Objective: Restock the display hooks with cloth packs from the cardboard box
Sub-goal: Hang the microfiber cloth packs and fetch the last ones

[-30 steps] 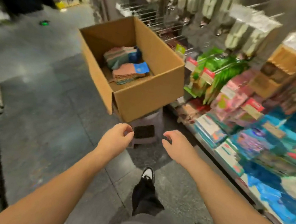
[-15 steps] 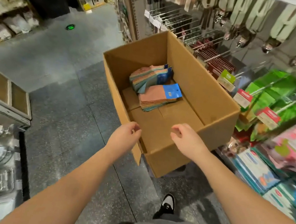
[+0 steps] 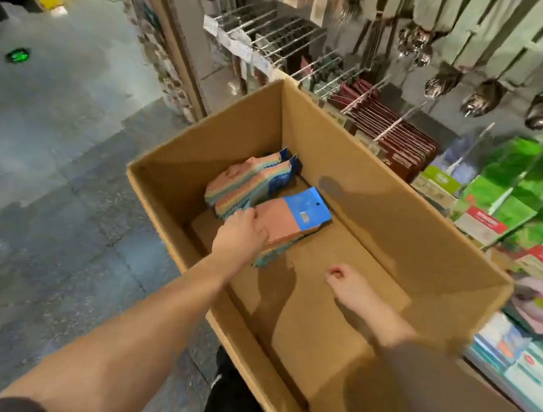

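Cloth packs (image 3: 290, 222) sit at the far end of the cardboard box (image 3: 398, 229) — left hand (image 3: 242, 233) has now dropped in and grips the nearer stack, right hand (image 3: 346, 281) hovering loosely curled, empty — pickup is underway.

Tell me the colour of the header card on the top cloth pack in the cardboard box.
Blue header card on the pink top cloth pack; seen in the head view.
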